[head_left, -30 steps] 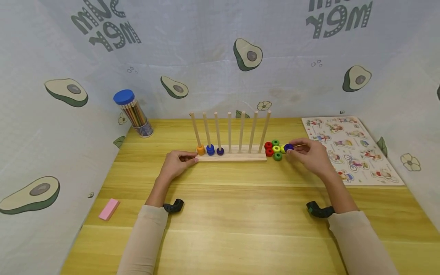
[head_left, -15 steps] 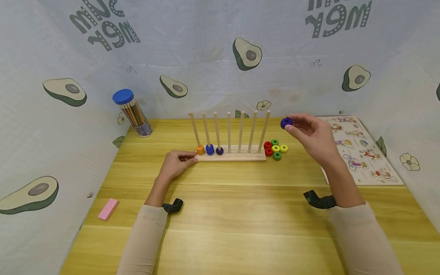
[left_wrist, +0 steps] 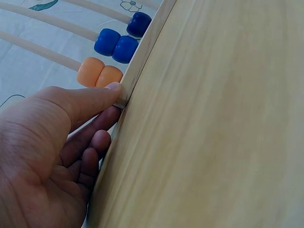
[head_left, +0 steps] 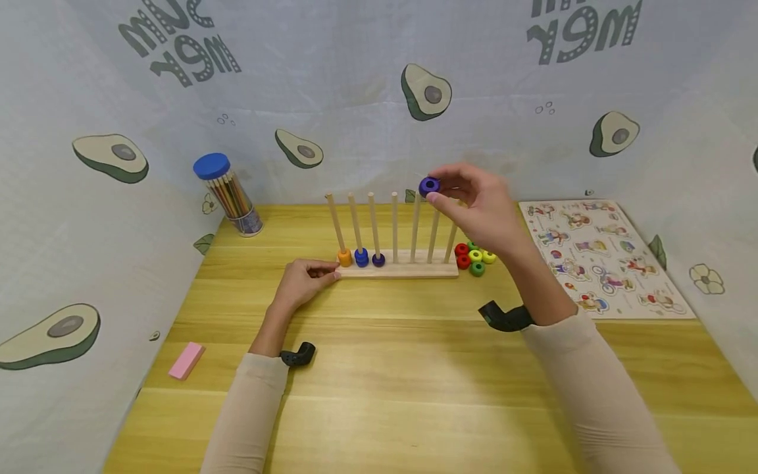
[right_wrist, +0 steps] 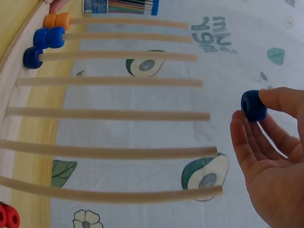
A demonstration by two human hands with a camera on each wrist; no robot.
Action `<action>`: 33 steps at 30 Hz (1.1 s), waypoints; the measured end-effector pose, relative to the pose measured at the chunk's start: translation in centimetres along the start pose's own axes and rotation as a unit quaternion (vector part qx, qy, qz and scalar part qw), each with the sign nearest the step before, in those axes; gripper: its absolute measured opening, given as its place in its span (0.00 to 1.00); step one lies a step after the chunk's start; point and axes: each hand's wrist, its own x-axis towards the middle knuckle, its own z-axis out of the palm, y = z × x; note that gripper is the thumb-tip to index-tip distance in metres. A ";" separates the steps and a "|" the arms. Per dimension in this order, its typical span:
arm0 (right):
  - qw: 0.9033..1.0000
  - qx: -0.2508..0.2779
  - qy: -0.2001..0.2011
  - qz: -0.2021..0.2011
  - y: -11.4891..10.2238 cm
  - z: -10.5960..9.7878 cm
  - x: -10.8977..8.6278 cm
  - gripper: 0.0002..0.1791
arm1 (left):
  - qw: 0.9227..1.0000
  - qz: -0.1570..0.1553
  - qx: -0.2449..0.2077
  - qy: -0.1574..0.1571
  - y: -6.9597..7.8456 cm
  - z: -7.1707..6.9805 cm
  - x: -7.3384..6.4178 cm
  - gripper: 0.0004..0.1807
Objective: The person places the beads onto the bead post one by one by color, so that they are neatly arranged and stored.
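Note:
A wooden peg rack (head_left: 408, 270) with several upright pegs stands on the table. Its leftmost peg carries two orange beads (left_wrist: 99, 72), the second two blue beads (left_wrist: 116, 46), and the third one purple bead (head_left: 378, 260). At the rack's left end my left hand (head_left: 303, 282) pinches the base's corner, thumb at the front edge and fingers behind. My right hand (head_left: 482, 207) pinches another purple bead (head_left: 429, 186) between thumb and fingertips. That bead is held up at peg-top height, its hole facing the camera, apart from the pegs in the right wrist view.
Several red, yellow and green beads (head_left: 476, 255) lie clustered by the rack's right end. A picture puzzle board (head_left: 604, 257) lies at the right. A jar of coloured pencils (head_left: 227, 194) stands back left, with a pink block (head_left: 187, 360) nearer. Printed cloth (head_left: 355, 99) hangs behind.
My right hand has lifted the purple bead from beside the loose beads and carried it up and left over the rack. My left hand has stayed at the rack's end.

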 end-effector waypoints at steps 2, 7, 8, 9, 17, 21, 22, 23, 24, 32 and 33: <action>1.000 -0.010 -0.013 0.008 -0.3 1.0 0.8 0.17 | 1.000 0.002 -0.002 0.001 -0.1 0.0 0.0 0.14; 0.998 -0.039 -0.046 0.010 -0.7 3.2 2.6 0.18 | 1.000 -0.002 0.001 -0.001 -0.1 -0.1 0.0 0.14; 0.998 -0.043 -0.050 0.010 -0.8 3.7 2.8 0.18 | 1.000 -0.002 0.002 -0.001 -0.1 -0.1 0.0 0.14; 0.997 -0.045 -0.054 0.012 -0.9 4.1 3.0 0.19 | 1.000 -0.002 0.003 -0.001 -0.1 -0.1 0.0 0.14; 0.994 -0.081 -0.076 -0.012 -0.7 6.5 4.5 0.19 | 1.000 -0.001 0.002 0.001 0.0 -0.1 0.0 0.13; 0.991 -0.104 -0.079 -0.007 -0.7 6.8 4.6 0.18 | 1.000 0.003 0.000 -0.002 0.0 -0.1 0.0 0.13; 0.991 -0.108 -0.080 -0.005 -0.7 6.8 4.6 0.18 | 1.000 0.004 -0.001 -0.002 0.0 -0.1 0.0 0.13; 0.990 -0.113 -0.081 -0.003 -0.7 6.8 4.6 0.17 | 1.000 0.004 -0.002 -0.002 0.0 -0.1 0.0 0.13; 0.990 -0.116 -0.083 -0.002 -0.7 6.8 4.6 0.17 | 1.000 0.005 -0.002 -0.002 0.0 -0.1 0.0 0.13; 0.986 -0.135 -0.097 0.010 -0.9 6.8 4.7 0.16 | 1.000 0.008 -0.002 -0.004 0.0 -0.2 0.1 0.13; 0.985 -0.137 -0.099 0.011 -0.9 6.8 4.7 0.16 | 1.000 0.008 -0.003 -0.004 0.0 -0.2 0.0 0.13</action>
